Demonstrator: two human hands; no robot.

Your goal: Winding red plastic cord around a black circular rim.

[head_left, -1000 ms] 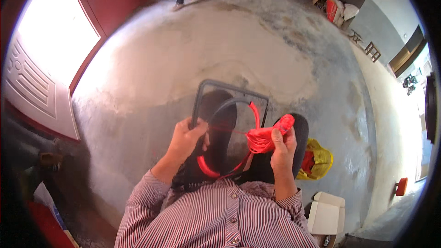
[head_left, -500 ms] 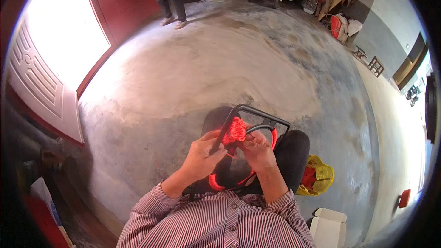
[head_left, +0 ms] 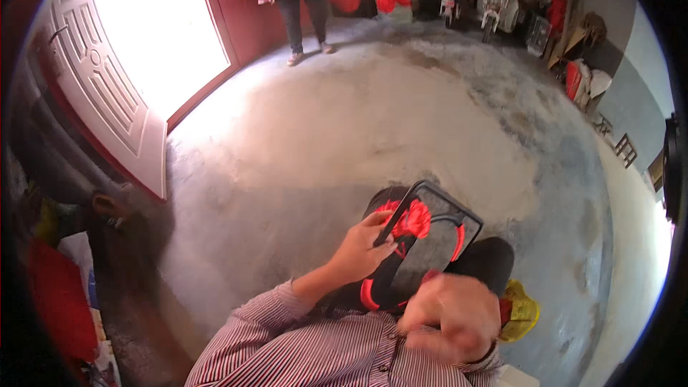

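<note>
My left hand [head_left: 362,247] grips one bar of a black tubular frame [head_left: 448,199] standing over my lap. Right beside those fingers, a bunch of bright red cord [head_left: 413,221] hangs at the same bar. Within the frame, a curved part is wrapped in red [head_left: 459,242], and more red wrapping shows low by my shirt. My right hand [head_left: 455,312] is drawn up near my chest, apart from the frame. Its fingers are curled and blurred by motion; whatever they may hold is hidden.
A yellow bag [head_left: 522,312] with red stuff inside stands on the floor at my right. Another person [head_left: 304,0] stands at the far wall, near an open door [head_left: 107,75]. Two-wheelers [head_left: 494,7] and piled goods line the back. Red material [head_left: 61,301] lies at lower left.
My right hand has left the red cord and moved back toward my chest. My left hand keeps its hold on the frame. The view has turned left, and the other person has shifted.
</note>
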